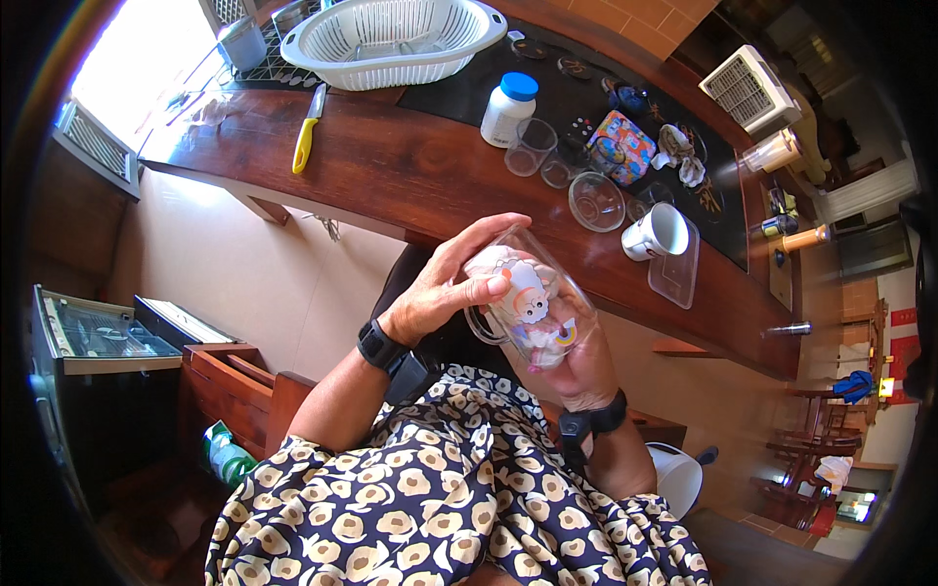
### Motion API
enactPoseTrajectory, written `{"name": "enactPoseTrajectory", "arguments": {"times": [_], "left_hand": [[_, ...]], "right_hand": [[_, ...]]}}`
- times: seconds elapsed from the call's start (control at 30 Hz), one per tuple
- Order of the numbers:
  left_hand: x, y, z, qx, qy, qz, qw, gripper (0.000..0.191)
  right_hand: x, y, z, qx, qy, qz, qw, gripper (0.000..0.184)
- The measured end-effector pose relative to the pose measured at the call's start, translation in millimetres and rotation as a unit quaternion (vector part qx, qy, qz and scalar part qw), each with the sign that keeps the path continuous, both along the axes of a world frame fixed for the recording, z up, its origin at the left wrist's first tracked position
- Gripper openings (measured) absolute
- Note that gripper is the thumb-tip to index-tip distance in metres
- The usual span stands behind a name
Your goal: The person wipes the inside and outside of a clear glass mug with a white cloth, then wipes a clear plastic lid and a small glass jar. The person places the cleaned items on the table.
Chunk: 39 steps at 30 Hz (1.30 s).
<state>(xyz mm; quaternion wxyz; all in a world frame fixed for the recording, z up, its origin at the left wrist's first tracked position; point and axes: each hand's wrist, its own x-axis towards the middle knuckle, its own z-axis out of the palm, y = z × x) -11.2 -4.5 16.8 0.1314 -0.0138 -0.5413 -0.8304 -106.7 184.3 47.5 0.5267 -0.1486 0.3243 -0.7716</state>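
Both of my hands meet at a clear glass mug (560, 282) with a cartoon sheep and a rainbow printed on its side, held tilted above my lap. My left hand (454, 286) grips it from outside, the thumb across the print and the fingers over the far end. Below that thumb juts the mug's glass handle (487, 327). A crumpled white and pinkish cloth (544, 357) shows through the glass. Against the cloth and the lower end of the mug is my right hand (590, 366); its fingers are seen only partly, through the glass.
On the wooden table (396, 161) lie a yellow-handled knife (305, 143), a white plastic basket (396, 69), a blue-capped white bottle (509, 110), several glasses (529, 148), a glass bowl (597, 203), a white cup (654, 233) and a clear plastic lid (678, 275).
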Motion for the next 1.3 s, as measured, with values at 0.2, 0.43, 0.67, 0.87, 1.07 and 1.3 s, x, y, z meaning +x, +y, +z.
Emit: {"name": "enactPoseTrajectory", "arguments": {"times": [0.2, 0.43, 0.67, 0.87, 1.07, 1.3], "left_hand": [[-4, -1, -3, 0.030, 0.022, -0.019, 0.999, 0.104], [-4, -9, -9, 0.039, 0.001, -0.010, 0.999, 0.095], [-5, 0, 2, -0.052, -0.061, 0.020, 0.997, 0.101], [-5, -1, 10, -0.064, -0.067, 0.017, 0.995, 0.099], [-7, 1, 5, -0.067, -0.023, 0.041, 0.997, 0.100], [-3, -1, -6, 0.060, -0.017, -0.025, 0.998, 0.107]], "right_hand": [[2, -4, 7, 0.029, 0.047, -0.046, 0.997, 0.048], [-10, 2, 21, 0.128, 0.553, -0.117, 0.815, 0.043], [-7, -9, 8, 0.093, 0.728, -0.120, 0.669, 0.064], [-5, -3, 3, 0.129, 0.452, -0.065, 0.880, 0.061], [-2, -6, -2, -0.005, 0.079, -0.042, 0.996, 0.063], [-10, 1, 10, 0.101, 0.253, -0.041, 0.961, 0.058]]}}
